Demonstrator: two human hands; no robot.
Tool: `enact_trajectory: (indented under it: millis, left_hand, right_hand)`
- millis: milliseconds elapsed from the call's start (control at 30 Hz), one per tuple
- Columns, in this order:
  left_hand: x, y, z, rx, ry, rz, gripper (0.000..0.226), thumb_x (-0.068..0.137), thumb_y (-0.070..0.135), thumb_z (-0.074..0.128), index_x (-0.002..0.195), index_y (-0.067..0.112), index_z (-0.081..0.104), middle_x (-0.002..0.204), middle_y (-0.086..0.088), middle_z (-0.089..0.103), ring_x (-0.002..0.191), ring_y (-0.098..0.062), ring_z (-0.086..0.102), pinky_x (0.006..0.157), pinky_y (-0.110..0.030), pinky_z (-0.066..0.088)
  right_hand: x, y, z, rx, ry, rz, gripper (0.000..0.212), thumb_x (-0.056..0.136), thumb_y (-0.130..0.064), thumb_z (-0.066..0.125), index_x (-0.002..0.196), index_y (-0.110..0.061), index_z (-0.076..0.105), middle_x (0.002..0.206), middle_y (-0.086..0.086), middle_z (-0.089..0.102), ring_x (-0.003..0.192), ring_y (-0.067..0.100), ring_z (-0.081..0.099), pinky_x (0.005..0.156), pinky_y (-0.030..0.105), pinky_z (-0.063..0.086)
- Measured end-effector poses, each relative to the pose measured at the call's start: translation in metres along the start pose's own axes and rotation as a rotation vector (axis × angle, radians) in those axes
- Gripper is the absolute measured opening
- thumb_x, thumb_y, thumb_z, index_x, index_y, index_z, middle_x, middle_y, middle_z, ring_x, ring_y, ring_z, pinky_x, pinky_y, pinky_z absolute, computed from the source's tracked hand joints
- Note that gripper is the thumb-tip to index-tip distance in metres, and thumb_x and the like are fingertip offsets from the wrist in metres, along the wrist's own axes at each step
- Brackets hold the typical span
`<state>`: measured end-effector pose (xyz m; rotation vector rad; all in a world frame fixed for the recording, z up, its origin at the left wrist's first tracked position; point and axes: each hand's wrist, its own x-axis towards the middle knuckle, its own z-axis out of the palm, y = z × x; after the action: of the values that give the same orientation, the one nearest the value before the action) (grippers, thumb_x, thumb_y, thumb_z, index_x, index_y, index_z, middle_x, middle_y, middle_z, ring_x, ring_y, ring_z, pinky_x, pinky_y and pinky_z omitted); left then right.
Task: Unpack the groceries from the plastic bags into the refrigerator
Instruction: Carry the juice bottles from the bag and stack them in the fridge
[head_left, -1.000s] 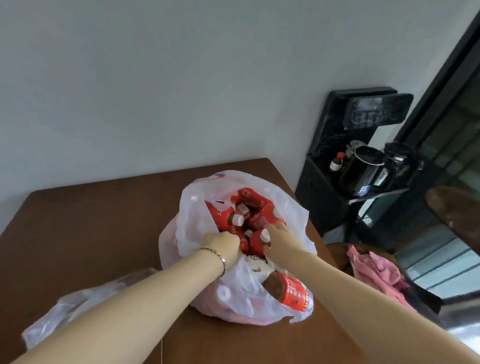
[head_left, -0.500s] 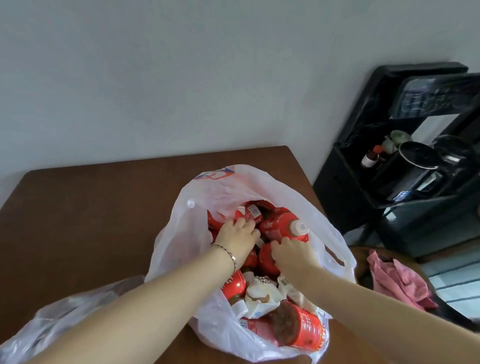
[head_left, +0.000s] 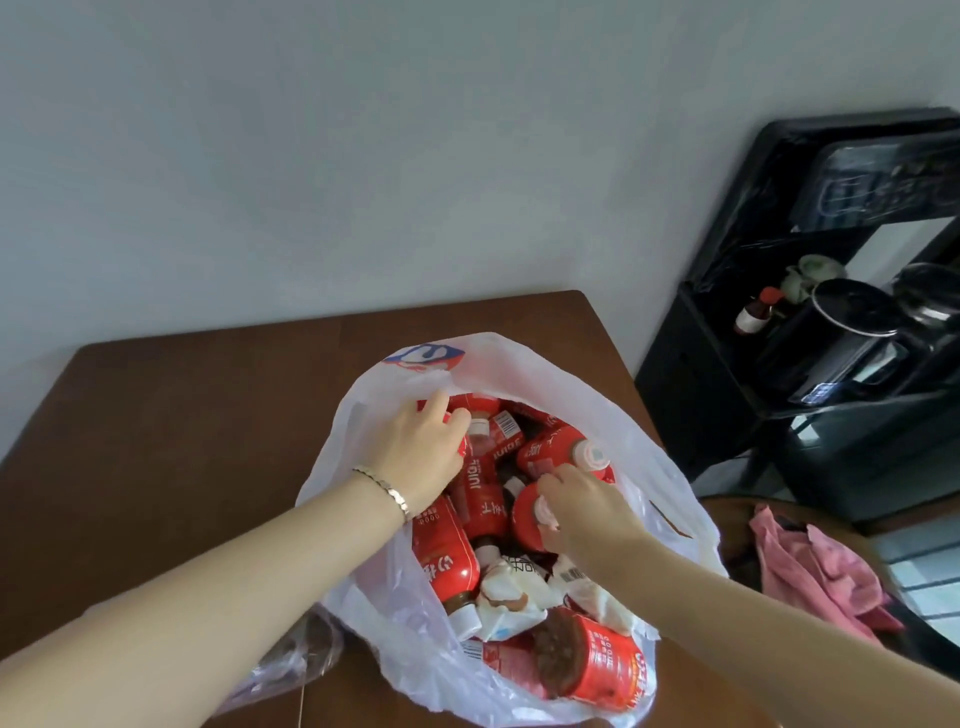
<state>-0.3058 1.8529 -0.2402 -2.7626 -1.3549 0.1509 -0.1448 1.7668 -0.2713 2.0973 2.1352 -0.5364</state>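
A white plastic bag (head_left: 524, 366) stands open on the brown table (head_left: 208, 415), full of several red-labelled bottles with white caps. My left hand (head_left: 421, 457), with a bracelet on the wrist, reaches into the bag's far left side; its fingers are spread and rest on the bottles there. My right hand (head_left: 587, 512) is in the middle of the bag, fingers curled around the capped top of one red bottle (head_left: 522, 519). Another red bottle (head_left: 563, 449) lies just beyond it. White wrapped packs (head_left: 514, 587) sit near the bag's front, above a bottle (head_left: 597, 667) lying on its side.
A crumpled clear plastic bag (head_left: 291, 660) lies on the table under my left forearm. To the right of the table stands a black water dispenser (head_left: 727, 395) holding kettles and a small bottle. A pink cloth (head_left: 810, 566) lies on a dark round seat (head_left: 727, 525).
The view has closed in on the bag. My left hand moved to the bag's far left rim over the bottles. My right hand shifted onto the capped bottle in the middle.
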Motion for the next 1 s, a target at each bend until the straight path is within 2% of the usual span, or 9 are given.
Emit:
enact_trajectory:
  millis: [67,167,300,400,533,633,767,900,1000]
  left_hand:
    - [-0.018,0.004,-0.017,-0.010,0.116,0.067,0.019,0.088,0.025,0.049,0.102,0.014,0.053,0.108,-0.005,0.051,0.083,-0.022,0.054,0.057,-0.027,0.035]
    - [-0.041,0.016,-0.039,-0.043,0.255,0.258,0.013,0.066,0.022,0.057,0.069,0.010,0.059,0.067,-0.004,0.057,0.045,-0.021,0.052,0.039,-0.020,0.028]
    - [-0.066,0.036,-0.039,-0.144,0.348,0.352,0.030,0.077,0.033,0.048,0.077,0.010,0.066,0.048,0.002,0.055,0.031,-0.018,0.049,0.032,-0.017,0.037]
    - [-0.078,0.037,-0.036,-0.147,0.325,0.332,0.051,0.065,0.052,0.074,0.091,0.009,0.066,0.041,0.006,0.052,0.027,-0.009,0.045,0.030,-0.016,0.030]
    - [-0.094,0.043,-0.033,-0.083,0.237,0.419,0.073,0.046,0.069,0.075,0.098,0.018,0.065,0.050,0.007,0.059,0.038,-0.011,0.055,0.037,-0.018,0.038]
    - [-0.104,0.048,-0.032,-0.152,0.190,0.393,0.071,0.056,0.074,0.066,0.102,0.020,0.064,0.062,0.005,0.065,0.049,-0.016,0.061,0.045,-0.022,0.047]
    - [-0.114,0.056,-0.031,-0.193,0.231,0.352,0.057,0.049,0.073,0.071,0.070,0.020,0.063,0.043,0.009,0.053,0.031,-0.008,0.048,0.034,-0.014,0.033]
    - [-0.119,0.071,-0.026,-0.163,0.264,0.374,0.057,0.053,0.063,0.076,0.088,0.018,0.070,0.040,0.010,0.051,0.029,-0.007,0.046,0.034,-0.013,0.032]
    - [-0.120,0.077,-0.024,-0.138,0.298,0.376,0.042,0.058,0.045,0.080,0.086,0.015,0.071,0.035,0.008,0.046,0.026,-0.008,0.041,0.035,-0.012,0.028]
  right_hand:
    - [-0.014,-0.003,-0.010,0.165,0.089,0.008,0.040,0.086,-0.025,0.060,0.124,-0.019,0.051,0.122,0.000,0.051,0.105,0.017,0.052,0.080,0.021,0.042]
    - [-0.037,-0.011,-0.032,0.403,0.208,0.028,0.036,0.075,-0.027,0.073,0.107,-0.026,0.057,0.100,-0.011,0.052,0.087,0.007,0.049,0.067,0.009,0.037]
    - [-0.062,-0.022,-0.062,0.474,0.207,0.056,0.031,0.068,-0.032,0.077,0.095,-0.030,0.061,0.081,-0.018,0.057,0.077,0.004,0.059,0.059,0.008,0.044]
    - [-0.075,-0.029,-0.066,0.232,0.067,0.029,0.029,0.074,-0.045,0.071,0.097,-0.030,0.065,0.086,-0.012,0.064,0.080,0.007,0.061,0.066,0.016,0.051]
    - [-0.088,-0.041,-0.054,0.248,-0.036,0.052,0.033,0.075,-0.043,0.071,0.101,-0.024,0.067,0.090,-0.005,0.068,0.082,0.011,0.064,0.075,0.025,0.056]
    - [-0.092,-0.043,-0.052,0.351,-0.035,0.076,0.032,0.074,-0.038,0.073,0.102,-0.023,0.069,0.090,-0.004,0.070,0.080,0.012,0.067,0.075,0.025,0.058]
    - [-0.104,-0.048,-0.049,0.424,0.038,0.114,0.043,0.071,-0.039,0.077,0.108,-0.026,0.057,0.095,-0.005,0.066,0.082,0.012,0.064,0.074,0.025,0.057]
    - [-0.113,-0.053,-0.045,0.434,0.067,0.107,0.051,0.067,-0.032,0.078,0.106,-0.030,0.045,0.091,-0.007,0.062,0.080,0.012,0.062,0.072,0.027,0.058]
    - [-0.118,-0.053,-0.044,0.436,0.078,0.113,0.051,0.068,-0.031,0.078,0.103,-0.030,0.041,0.090,-0.008,0.061,0.079,0.012,0.061,0.072,0.027,0.057]
